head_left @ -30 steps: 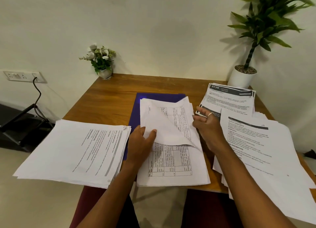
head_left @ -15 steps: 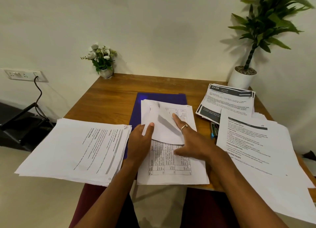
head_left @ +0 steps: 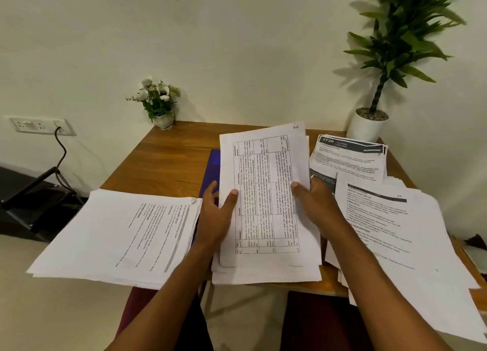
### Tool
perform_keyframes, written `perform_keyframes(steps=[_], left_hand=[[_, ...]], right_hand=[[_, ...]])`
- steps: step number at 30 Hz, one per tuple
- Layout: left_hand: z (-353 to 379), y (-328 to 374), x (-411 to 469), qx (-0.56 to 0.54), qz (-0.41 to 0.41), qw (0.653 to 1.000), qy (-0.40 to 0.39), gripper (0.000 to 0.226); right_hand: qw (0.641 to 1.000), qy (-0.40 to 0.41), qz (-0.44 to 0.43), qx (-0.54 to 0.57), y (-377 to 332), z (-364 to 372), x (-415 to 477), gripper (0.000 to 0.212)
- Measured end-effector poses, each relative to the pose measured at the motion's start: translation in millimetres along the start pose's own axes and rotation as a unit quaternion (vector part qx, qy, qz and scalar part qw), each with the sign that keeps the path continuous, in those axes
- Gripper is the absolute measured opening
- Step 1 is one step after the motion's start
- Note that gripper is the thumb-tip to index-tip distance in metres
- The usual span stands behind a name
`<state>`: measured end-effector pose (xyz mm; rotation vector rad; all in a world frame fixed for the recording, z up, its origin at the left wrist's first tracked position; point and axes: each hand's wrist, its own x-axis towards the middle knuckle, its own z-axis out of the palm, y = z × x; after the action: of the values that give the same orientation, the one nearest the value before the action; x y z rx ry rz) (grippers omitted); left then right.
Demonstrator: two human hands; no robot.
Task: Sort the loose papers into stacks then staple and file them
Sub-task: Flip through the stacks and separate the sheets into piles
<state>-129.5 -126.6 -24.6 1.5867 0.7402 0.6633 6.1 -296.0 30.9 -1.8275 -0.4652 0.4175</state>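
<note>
Head view: held just above the pile [head_left: 266, 274] at the desk's [head_left: 163, 161] near edge, pinched at both long sides by left grip [head_left: 216, 216] and right grip [head_left: 316, 206], paper bundle [head_left: 263, 171] light, floppy, slippery; best taken mid-edge and squared before stapling.

Both your hands now lift the table sheets.

The top page, curled over a second ago, is flat again. Your left hand [head_left: 214, 219] no longer pinches its loose corner: it now grips the left edge of the table sheets [head_left: 263, 187], with the thumb on the print. Your right hand [head_left: 313, 203] has left the page surface, where it pressed before, and holds the right edge. The sheets are raised with their far edge higher, and they now hide most of the blue folder [head_left: 212, 166].
</note>
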Motion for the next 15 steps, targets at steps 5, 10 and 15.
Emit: perform_keyframes(steps=[5,10,15], left_hand=[[-7,10,8,0.025,0.040,0.998,-0.028,0.031],[-28,33,12,0.057,0.028,0.997,-0.041,0.017],[-61,41,23,-0.046,-0.128,0.978,-0.158,0.027]], right_hand=[[0.987,-0.074,0.035,0.140,1,-8,5,0.021],[0.966,-0.121,0.094,0.210,0,3,4,0.035],[0.939,-0.166,0.138,0.268,3,26,-1,0.056]])
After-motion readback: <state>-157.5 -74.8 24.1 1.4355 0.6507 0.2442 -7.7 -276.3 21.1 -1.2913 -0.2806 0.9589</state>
